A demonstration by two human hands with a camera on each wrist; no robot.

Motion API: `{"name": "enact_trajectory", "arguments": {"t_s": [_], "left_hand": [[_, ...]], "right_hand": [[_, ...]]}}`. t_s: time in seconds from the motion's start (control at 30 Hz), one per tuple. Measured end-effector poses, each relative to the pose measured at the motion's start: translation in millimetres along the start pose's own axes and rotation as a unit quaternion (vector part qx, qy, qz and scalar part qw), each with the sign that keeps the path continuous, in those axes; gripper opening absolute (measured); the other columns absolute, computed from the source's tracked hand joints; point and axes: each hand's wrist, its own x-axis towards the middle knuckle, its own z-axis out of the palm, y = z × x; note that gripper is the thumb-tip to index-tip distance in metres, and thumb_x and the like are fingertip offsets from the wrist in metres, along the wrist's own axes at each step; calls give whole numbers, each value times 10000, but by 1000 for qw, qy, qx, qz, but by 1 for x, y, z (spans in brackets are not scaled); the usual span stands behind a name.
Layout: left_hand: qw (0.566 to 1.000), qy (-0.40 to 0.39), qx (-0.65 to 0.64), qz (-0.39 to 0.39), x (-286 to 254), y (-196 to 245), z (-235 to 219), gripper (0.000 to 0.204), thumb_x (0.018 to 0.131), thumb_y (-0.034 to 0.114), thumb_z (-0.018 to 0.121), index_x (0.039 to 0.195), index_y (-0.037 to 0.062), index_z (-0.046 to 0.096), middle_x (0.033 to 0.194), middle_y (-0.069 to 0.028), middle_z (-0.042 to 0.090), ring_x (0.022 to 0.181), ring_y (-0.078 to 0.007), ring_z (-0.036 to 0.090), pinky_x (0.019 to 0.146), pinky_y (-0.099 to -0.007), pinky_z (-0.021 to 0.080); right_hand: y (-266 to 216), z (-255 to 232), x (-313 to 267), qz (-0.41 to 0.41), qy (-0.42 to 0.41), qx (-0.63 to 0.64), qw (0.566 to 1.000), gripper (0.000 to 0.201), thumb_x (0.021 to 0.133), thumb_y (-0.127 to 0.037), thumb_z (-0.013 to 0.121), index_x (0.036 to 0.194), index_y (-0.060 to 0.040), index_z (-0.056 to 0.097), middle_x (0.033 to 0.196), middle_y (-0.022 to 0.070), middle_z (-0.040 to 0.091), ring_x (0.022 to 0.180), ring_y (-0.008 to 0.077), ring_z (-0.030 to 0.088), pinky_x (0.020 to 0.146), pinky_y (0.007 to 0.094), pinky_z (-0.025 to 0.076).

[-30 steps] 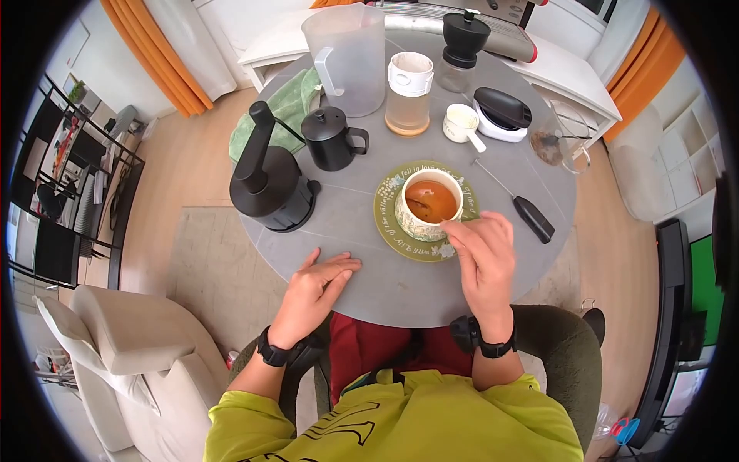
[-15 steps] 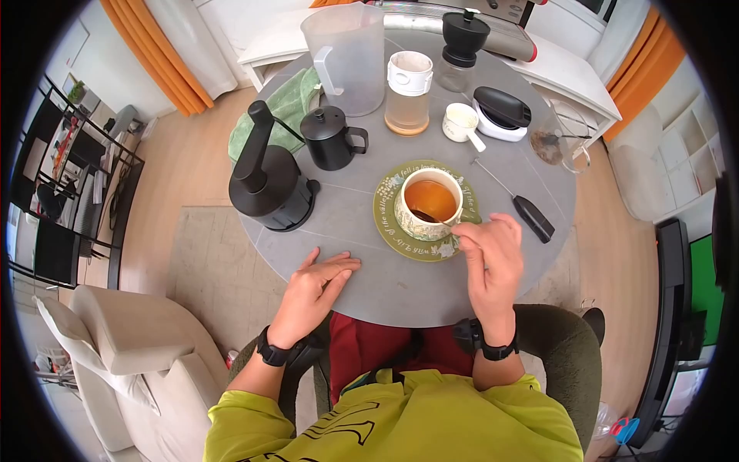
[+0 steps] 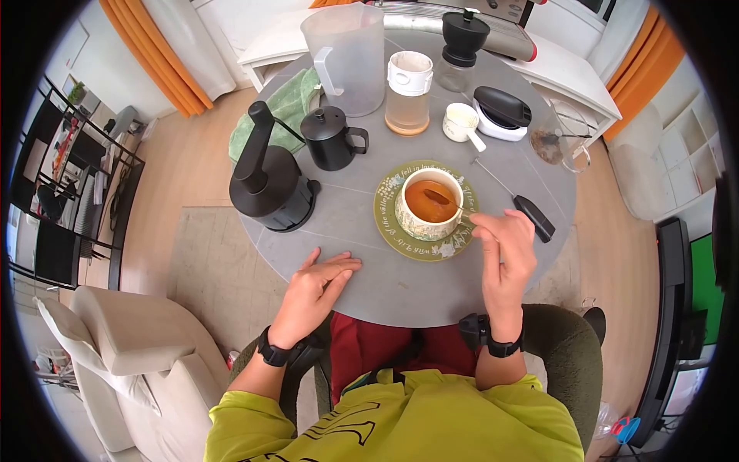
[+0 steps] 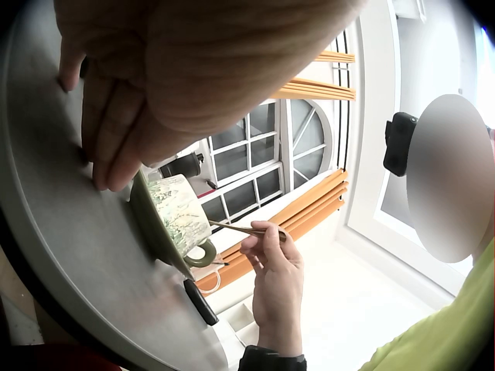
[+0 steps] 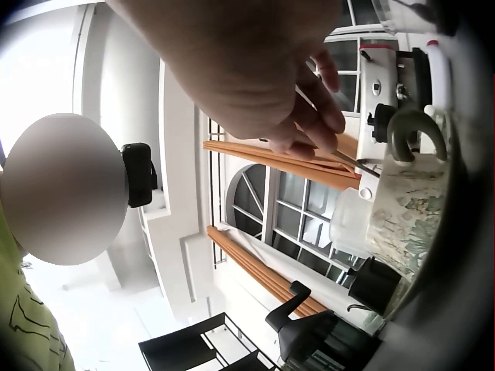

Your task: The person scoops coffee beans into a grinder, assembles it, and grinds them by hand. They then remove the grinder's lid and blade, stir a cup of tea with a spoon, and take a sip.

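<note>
We saw the right hand (image 3: 504, 250) pinching the spoon (image 3: 439, 197) by the end of its thin handle, its bowl in the brownish-orange liquid (image 3: 418, 203). Cup (image 3: 423, 228) sat upright on the green saucer (image 3: 387, 222), on the table (image 3: 400, 296). Left hand (image 3: 308, 296) rested on the tabletop near the saucer, fingers loosely extended, nothing held. Our judgement: spoon light, stiff, best pinched high on the handle, clear of the rim; cup likely ceramic, rigid, breakable, smooth, heavier with liquid, prone to slop. We'd have taken it by the green side loop (image 5: 397, 133), kept level. Temperature: couldn't tell.
</note>
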Motion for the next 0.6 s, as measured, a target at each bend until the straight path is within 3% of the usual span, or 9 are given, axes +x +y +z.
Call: {"name": "enact_trajectory", "arguments": {"t_s": [0.2,0.6], "left_hand": [[1000,-1,-4,-1,0,1,0,226,995,133,537,1102,52,719,1119,-86,722,1205,-256,615,1175,-499,258],[1000,4,-2,3,0,1,0,225,992,123,534,1096,46,718,1107,-101,723,1198,-265,619,1174,-501,257]], "right_hand": [[3,-7,-2,-8,46,35,998,114,909,-39,614,981,-24,701,695,59,601,690,228,564,869,412,457],[2,-13,-11,3,31,38,999,113,900,-23,615,974,-24,701,712,63,622,697,242,578,837,415,463]]}}
